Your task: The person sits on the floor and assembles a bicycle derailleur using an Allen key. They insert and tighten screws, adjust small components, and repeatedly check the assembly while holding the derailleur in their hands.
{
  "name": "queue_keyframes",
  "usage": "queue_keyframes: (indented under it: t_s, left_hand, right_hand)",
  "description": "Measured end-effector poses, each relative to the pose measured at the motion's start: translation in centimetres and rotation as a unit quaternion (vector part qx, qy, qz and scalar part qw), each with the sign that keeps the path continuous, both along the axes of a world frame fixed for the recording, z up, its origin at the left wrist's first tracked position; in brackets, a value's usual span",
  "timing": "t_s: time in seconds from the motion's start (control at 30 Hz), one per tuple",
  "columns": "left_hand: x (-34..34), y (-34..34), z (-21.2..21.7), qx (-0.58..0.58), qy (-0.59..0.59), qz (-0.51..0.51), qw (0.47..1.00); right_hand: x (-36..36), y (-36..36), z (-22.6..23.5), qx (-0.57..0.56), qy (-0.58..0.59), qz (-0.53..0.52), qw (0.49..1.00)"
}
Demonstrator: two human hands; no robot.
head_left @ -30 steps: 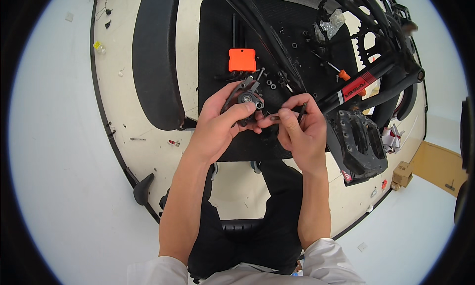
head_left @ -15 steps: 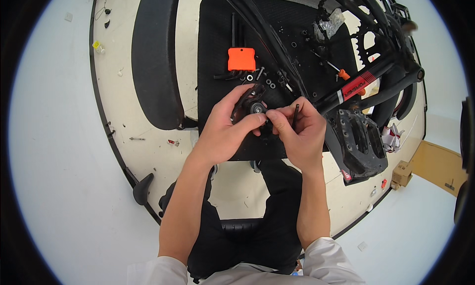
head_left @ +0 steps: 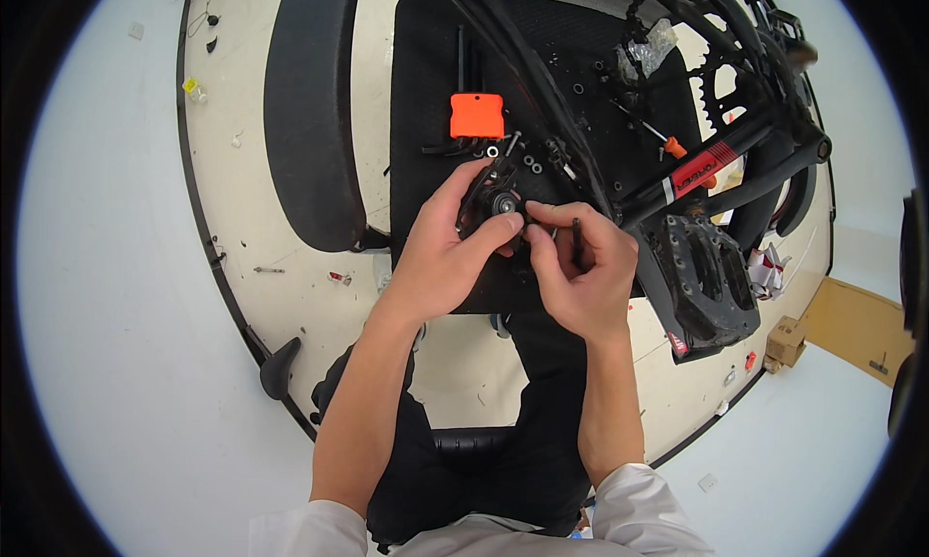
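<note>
My left hand (head_left: 440,242) is closed around a small black bicycle part that looks like a disc brake caliper, with a round bolted knob (head_left: 504,204) facing up. Its thumb presses beside the knob. Close on the right, my right hand (head_left: 588,262) has thumb and index finger at the part's edge; whatever lies between those tips is too small to make out. A thin black hex key (head_left: 578,240) is tucked among the fingers of that hand. Both hands are above the near edge of a black seat-like surface (head_left: 426,54).
An orange hex key holder (head_left: 477,117), several washers and a bolt (head_left: 514,143) lie just beyond my hands. A black bicycle frame (head_left: 692,175) with a pedal (head_left: 711,286) stands at the right. An orange-handled screwdriver (head_left: 674,149) lies beneath it. A long black pad (head_left: 308,112) is at the left.
My right index finger has straightened and reaches farther over the caliper's edge, parting slightly from the thumb. The left hand still holds the caliper, and the view has shifted slightly.
</note>
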State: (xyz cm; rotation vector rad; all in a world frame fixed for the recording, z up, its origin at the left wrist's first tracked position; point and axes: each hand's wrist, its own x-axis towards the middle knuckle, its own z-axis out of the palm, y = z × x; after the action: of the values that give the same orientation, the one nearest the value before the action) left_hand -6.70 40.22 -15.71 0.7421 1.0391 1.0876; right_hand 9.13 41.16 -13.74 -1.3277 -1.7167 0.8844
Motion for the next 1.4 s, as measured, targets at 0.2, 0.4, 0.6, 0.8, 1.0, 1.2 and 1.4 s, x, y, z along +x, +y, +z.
queue_keyframes:
  t_s: [0.2,0.4,0.6,0.8,1.0,1.2,1.4]
  left_hand:
    - [-0.1,0.1,-0.1,-0.012,-0.033,0.010,0.999]
    - [-0.2,0.0,-0.7,-0.024,-0.057,-0.012,0.998]
    - [-0.1,0.1,-0.2,-0.024,-0.053,-0.024,0.998]
    - [0.2,0.2,0.2,-0.032,-0.073,-0.001,0.997]
    - [-0.2,0.1,-0.1,-0.032,-0.084,-0.015,0.996]
    - [-0.1,0.1,0.1,-0.027,-0.105,-0.017,0.994]
    - [-0.3,0.0,0.1,-0.032,-0.102,-0.024,0.994]
  right_hand:
    - [0.4,0.2,-0.5,0.008,-0.024,-0.007,1.000]
    - [0.4,0.2,-1.1,-0.008,0.007,0.001,1.000]
    - [0.1,0.1,-1.0,-0.016,0.037,-0.003,0.999]
    - [0.8,0.4,-0.9,0.015,0.059,0.045,0.997]
    - [0.6,0.2,-1.4,-0.029,0.047,0.024,0.998]
    - [0.3,0.4,-0.4,-0.020,0.093,0.028,0.995]
    - [0.4,0.2,-1.6,-0.059,0.098,0.006,0.993]
